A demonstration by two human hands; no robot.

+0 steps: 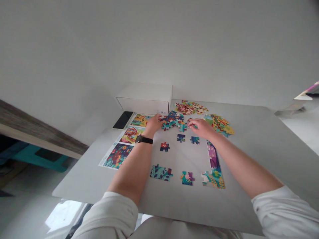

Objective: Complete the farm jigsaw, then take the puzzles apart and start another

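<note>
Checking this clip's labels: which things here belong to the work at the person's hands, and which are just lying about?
Part of the work:
left hand and right hand, at a heap of blue and teal jigsaw pieces
separate jigsaw pieces
pile of red jigsaw pieces
printed picture sheet, probably

Just lying about:
black smartphone
white box

Your left hand [154, 123], black watch [144, 139] on its wrist, rests against the left side of a heap of blue-teal jigsaw pieces [173, 120]. Your right hand [200, 128] sits at the heap's right edge, fingers [190, 123] extended toward it. Nearer you on the pale table [249, 156]: loose pieces [180, 138], a joined leaf section [161, 172], a purple-and-floral strip [213, 162]. Left: a printed picture sheet [117, 155], black phone [123, 119]. Beyond: white box [144, 99], red heap [190, 107], yellow-green heap [218, 124].
</note>
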